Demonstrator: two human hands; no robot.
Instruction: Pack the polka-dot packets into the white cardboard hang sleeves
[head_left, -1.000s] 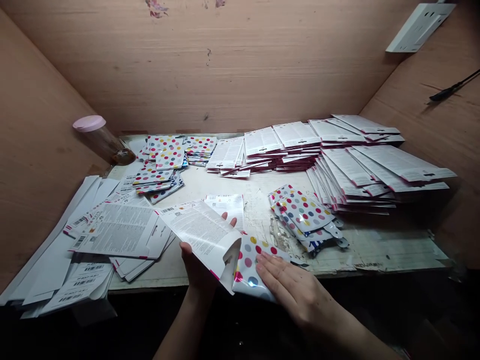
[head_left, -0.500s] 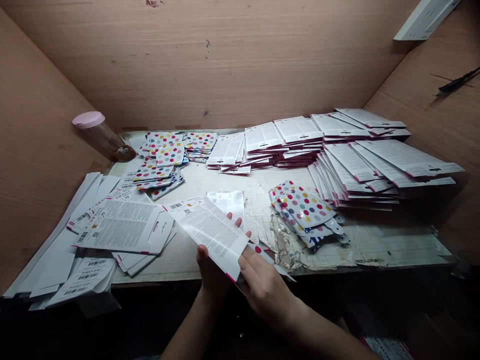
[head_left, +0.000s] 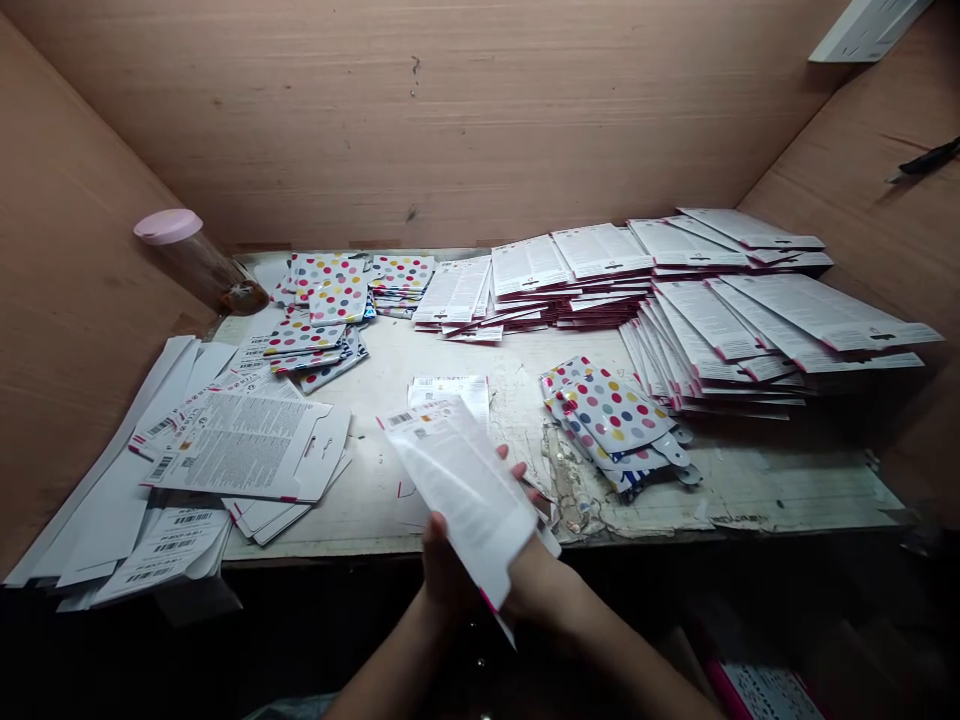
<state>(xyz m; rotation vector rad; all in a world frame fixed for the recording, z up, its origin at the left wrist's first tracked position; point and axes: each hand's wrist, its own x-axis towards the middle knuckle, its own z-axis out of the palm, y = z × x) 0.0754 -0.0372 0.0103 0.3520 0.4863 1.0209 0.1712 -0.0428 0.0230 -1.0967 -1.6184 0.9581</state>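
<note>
A white printed card sleeve [head_left: 457, 500] with a barcode and magenta edges is tilted over the front of the table. My left hand [head_left: 444, 565] grips it from below, thumb at the near side and fingertips showing past its far edge. At the sleeve's near right end is my right hand [head_left: 544, 585]; its fingers are hidden behind or inside the sleeve, so I cannot tell what they hold. Beyond the sleeve lies another printed card [head_left: 450, 388]. Several polka-dot packets [head_left: 611, 415] are piled to the right of my hands.
Flat printed sleeves [head_left: 240, 445] lie in a loose pile at left. Polka-dot packets [head_left: 337, 285] are stacked behind. Rows of sleeves [head_left: 600, 255] line the back and right. A bottle with a pink lid [head_left: 169, 227] leans by the left wall. The table's front edge is chipped.
Both hands and the sleeve have shifted right and slightly nearer. My right hand's fingers, visible at the sleeve's end before, are now hidden. A dotted piece beside them is no longer visible.
</note>
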